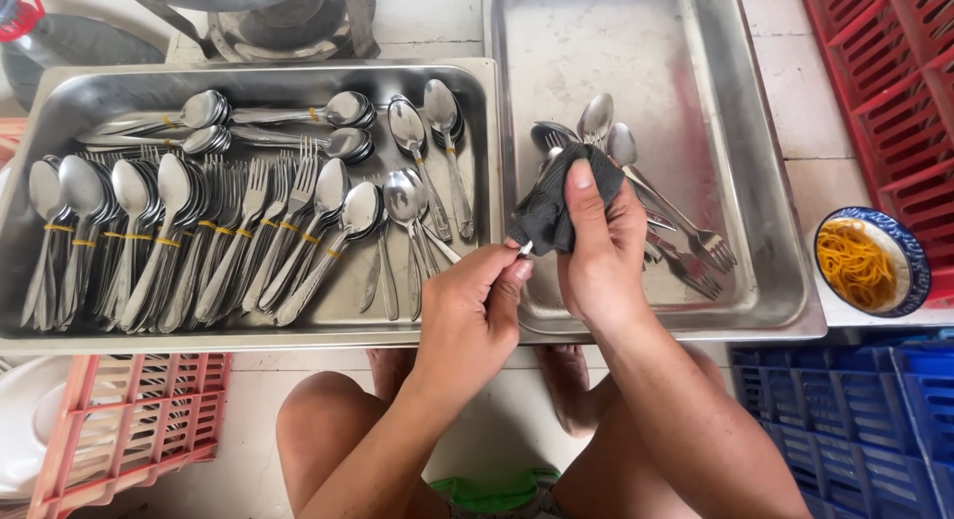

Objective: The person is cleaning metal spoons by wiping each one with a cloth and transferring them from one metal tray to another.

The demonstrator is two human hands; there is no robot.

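Dark cloth [553,206] is wrapped round a piece of cutlery [525,248] above the near-left corner of the right steel tray [765,211]. Right hand [599,243] is closed over cloth and utensil. Left hand [475,302] pinches the handle tip poking out. Utensil's long axis seems to run lower-left to upper-right, handle toward the left hand; head hidden. Best practice, I'd judge: firm cloth squeeze, pull straight along that axis.

A bowl of yellow rubber bands [857,263] beside red crate [894,72].
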